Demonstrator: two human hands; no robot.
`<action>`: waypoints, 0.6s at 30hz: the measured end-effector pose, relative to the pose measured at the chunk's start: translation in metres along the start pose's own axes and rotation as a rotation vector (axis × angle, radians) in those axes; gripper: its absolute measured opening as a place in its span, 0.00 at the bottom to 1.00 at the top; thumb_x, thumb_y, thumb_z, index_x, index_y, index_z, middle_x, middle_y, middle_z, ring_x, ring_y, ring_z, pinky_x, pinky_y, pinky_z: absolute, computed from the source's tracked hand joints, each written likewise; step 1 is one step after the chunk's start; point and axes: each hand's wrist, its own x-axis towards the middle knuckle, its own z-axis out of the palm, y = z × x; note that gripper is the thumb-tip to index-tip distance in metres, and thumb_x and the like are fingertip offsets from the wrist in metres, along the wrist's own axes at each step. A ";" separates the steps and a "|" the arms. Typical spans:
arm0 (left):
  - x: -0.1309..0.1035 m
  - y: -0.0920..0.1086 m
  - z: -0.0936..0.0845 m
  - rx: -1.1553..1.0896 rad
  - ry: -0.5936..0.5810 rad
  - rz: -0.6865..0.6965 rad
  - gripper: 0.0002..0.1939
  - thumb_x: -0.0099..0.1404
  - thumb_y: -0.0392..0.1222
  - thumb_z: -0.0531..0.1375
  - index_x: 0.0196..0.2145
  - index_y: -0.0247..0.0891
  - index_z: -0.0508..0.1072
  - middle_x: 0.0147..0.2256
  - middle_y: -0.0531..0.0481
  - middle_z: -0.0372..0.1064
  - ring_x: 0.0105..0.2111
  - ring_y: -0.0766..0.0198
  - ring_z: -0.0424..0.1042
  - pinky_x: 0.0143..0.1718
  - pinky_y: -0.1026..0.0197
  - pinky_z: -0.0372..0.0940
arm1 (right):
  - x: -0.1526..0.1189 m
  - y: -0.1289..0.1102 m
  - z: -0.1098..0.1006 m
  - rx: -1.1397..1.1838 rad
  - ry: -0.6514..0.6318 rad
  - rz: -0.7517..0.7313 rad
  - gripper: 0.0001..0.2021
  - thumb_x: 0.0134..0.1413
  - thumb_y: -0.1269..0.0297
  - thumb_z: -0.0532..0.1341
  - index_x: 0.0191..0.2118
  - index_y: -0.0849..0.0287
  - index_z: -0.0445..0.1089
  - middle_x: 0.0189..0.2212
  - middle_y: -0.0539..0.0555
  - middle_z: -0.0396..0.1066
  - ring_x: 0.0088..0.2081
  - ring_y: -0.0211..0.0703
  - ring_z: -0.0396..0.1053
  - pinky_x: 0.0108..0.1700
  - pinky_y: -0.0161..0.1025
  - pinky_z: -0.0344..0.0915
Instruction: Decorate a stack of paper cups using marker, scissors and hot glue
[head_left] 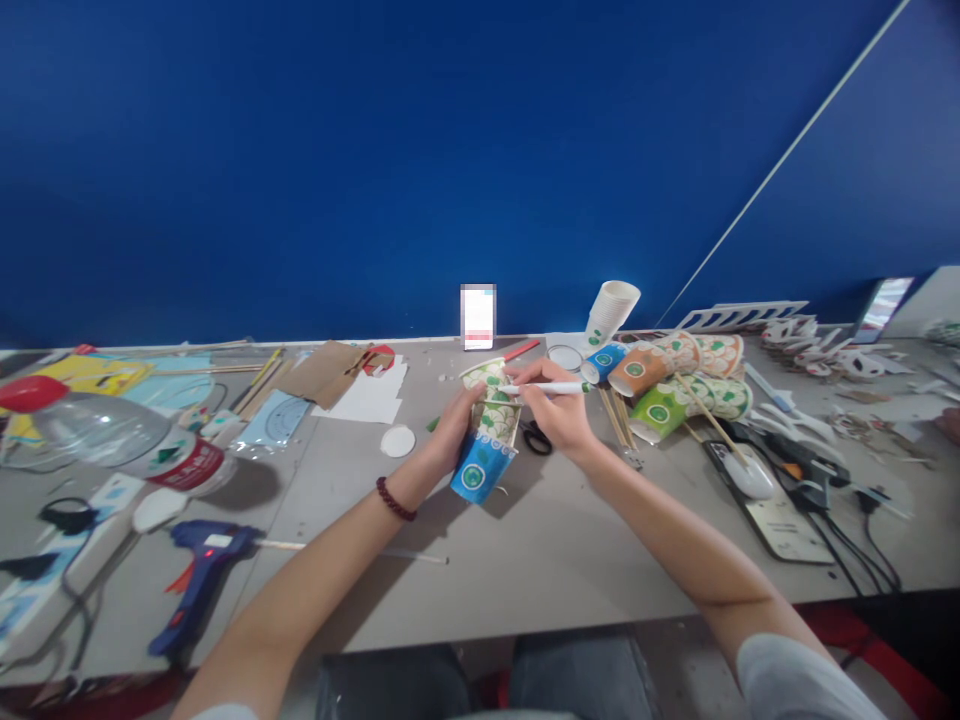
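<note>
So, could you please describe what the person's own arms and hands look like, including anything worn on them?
Both hands, left and right, are bare, without gloves. A dark red beaded bracelet circles the left wrist. The forearms are uncovered, with pale grey short sleeves showing near the elbows.

The paper cup point(484, 473) has a bright blue base with a round emblem, beneath a pale band patterned with green leaves and cream scallops. Left of that cup, the glue gun point(202, 575) is dark blue with an orange-red trigger, and the bottle point(127, 440) pairs a red cap with a red-and-white label. Right of it, the stacked cups point(667, 385) show blue, orange and lime-green bases.
</note>
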 end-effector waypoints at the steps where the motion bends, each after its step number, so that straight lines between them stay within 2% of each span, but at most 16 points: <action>1: 0.000 0.000 0.000 0.007 0.009 -0.003 0.23 0.59 0.53 0.61 0.47 0.37 0.73 0.42 0.44 0.75 0.45 0.52 0.73 0.49 0.53 0.63 | 0.000 0.000 0.000 0.005 -0.004 0.002 0.05 0.46 0.72 0.57 0.25 0.56 0.67 0.25 0.50 0.71 0.44 0.52 0.74 0.42 0.42 0.68; 10: 0.000 0.000 -0.001 -0.003 0.007 -0.011 0.24 0.59 0.54 0.61 0.48 0.36 0.72 0.42 0.44 0.75 0.45 0.50 0.72 0.49 0.51 0.63 | 0.000 0.002 -0.001 0.006 -0.019 0.010 0.05 0.46 0.71 0.57 0.24 0.56 0.67 0.23 0.49 0.70 0.44 0.52 0.74 0.42 0.43 0.68; 15: 0.000 -0.001 0.000 -0.020 -0.025 -0.004 0.23 0.60 0.53 0.60 0.49 0.37 0.72 0.43 0.44 0.75 0.45 0.51 0.72 0.50 0.52 0.63 | 0.000 0.000 0.000 0.030 0.014 0.005 0.03 0.49 0.69 0.58 0.28 0.55 0.67 0.28 0.52 0.74 0.41 0.50 0.75 0.39 0.42 0.69; 18: -0.001 0.000 0.001 -0.023 -0.012 0.012 0.23 0.60 0.52 0.61 0.50 0.37 0.71 0.44 0.44 0.75 0.46 0.51 0.72 0.50 0.52 0.62 | 0.000 0.001 0.000 0.040 0.023 -0.003 0.02 0.50 0.68 0.59 0.29 0.56 0.68 0.30 0.52 0.75 0.41 0.48 0.75 0.40 0.43 0.70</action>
